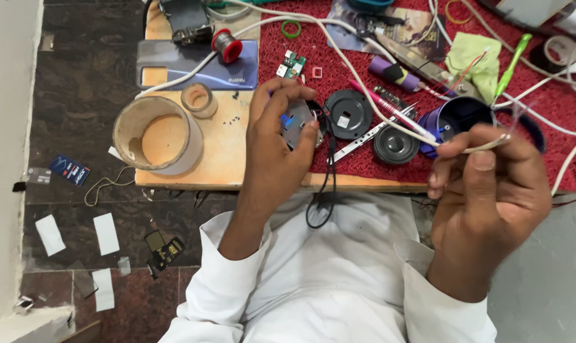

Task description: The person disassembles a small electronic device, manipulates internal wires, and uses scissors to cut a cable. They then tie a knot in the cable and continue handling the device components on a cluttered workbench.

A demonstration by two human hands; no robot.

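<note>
My left hand (276,136) grips a small round electronic part with a circuit board (295,121) over the front edge of the wooden board (227,159). A black cable (326,190) hangs from that part toward my lap. My right hand (488,190) is raised near the camera, pinching a thin pale wire (491,145) between thumb and fingers. Just beyond lie a black round cover (348,114), a dark speaker (396,145) and a purple cylindrical shell (459,117).
A large tape roll (158,136) and a small one (199,100) sit on the wooden board, beside a blue phone back (174,63) and a solder spool (226,46). The red mat (339,57) holds tweezers, pens, white cables and small boards. Paper scraps litter the dark floor (78,95).
</note>
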